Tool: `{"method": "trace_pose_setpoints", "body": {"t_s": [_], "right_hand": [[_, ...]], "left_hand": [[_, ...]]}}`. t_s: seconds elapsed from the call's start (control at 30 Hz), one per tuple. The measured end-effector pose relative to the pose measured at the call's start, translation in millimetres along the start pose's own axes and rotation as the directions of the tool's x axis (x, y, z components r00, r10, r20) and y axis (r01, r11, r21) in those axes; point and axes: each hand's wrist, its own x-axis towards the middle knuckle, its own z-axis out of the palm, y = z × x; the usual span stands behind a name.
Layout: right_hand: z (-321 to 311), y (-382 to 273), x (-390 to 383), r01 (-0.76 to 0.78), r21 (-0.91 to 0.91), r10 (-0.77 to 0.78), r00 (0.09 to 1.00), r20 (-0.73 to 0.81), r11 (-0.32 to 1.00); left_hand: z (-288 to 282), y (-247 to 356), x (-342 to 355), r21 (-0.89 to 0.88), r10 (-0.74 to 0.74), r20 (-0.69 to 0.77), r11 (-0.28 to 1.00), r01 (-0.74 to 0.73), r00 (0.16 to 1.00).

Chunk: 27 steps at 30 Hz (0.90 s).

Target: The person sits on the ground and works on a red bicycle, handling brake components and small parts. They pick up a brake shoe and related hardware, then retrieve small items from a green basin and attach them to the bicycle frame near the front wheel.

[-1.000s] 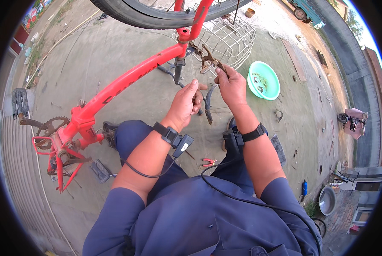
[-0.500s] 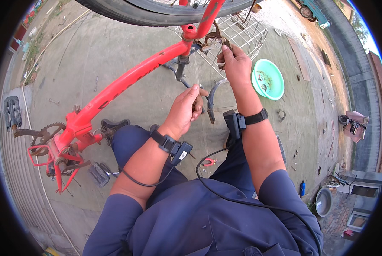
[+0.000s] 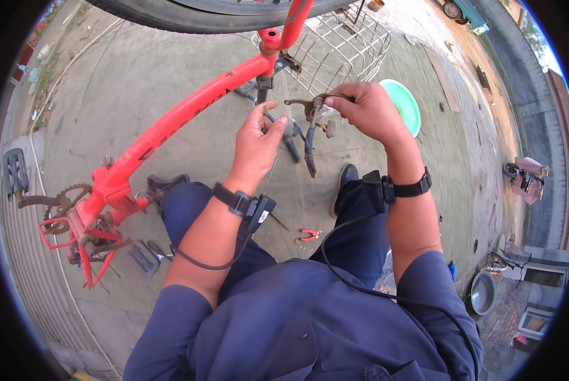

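My right hand [image 3: 367,108] grips a rusty brake arm assembly [image 3: 310,105] with a short dark piece attached, held right of the bike's black fork tube [image 3: 263,95]. My left hand [image 3: 259,136] is raised just below that tube with fingers curled; whatever it may hold is hidden. The red bicycle frame [image 3: 183,117] slants from lower left to top centre, with a black-tyred wheel [image 3: 214,19] above. Behind my hands, a curved dark strip [image 3: 310,152] and other dark tube parts [image 3: 291,143] show over the ground.
A wire basket [image 3: 341,51] lies at the back; a green basin [image 3: 405,101] sits right. Red-handled pliers [image 3: 310,234] lie between my legs, a pedal [image 3: 143,257] at lower left. A metal basin [image 3: 482,292], pink scooter [image 3: 527,178] and teal vehicle [image 3: 468,19] stand rightward.
My right hand has moved down and right from beside the fork, turning the rusty part sideways. My left hand has moved left and slightly up, its index finger now raised.
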Motion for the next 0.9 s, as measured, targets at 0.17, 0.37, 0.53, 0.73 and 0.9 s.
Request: {"method": "trace_pose_setpoints", "body": {"t_s": [0.17,0.37,0.53,0.73,0.9], "right_hand": [[-12.2,-21.7,-5.8,0.076,-0.075,-0.058,0.975,0.213,0.994],[-9.9,-31.2,-11.6,0.212,-0.068,-0.219,0.968,-0.119,0.975],[-15.7,-4.4,-39.6,0.292,0.364,-0.027,0.811,-0.585,0.884],[32.4,27.5,-58.9,-0.09,0.822,0.033,0.996,0.086,0.562],[68.3,14.7,-48.3,-0.133,0.935,-0.048,0.986,0.158,0.329]], "left_hand": [[4.5,-2.3,-4.5,0.016,-0.035,0.266,0.999,0.032,0.963],[-0.8,6.3,-7.5,-0.321,-0.292,0.404,0.842,0.433,0.867],[-10.0,6.9,-2.2,-0.471,-0.249,0.53,0.709,0.525,0.811],[-3.6,5.3,-4.9,-0.555,-0.131,0.72,0.481,0.678,0.682],[2.3,6.5,-10.4,-0.542,-0.157,0.76,0.383,0.748,0.631]]}}
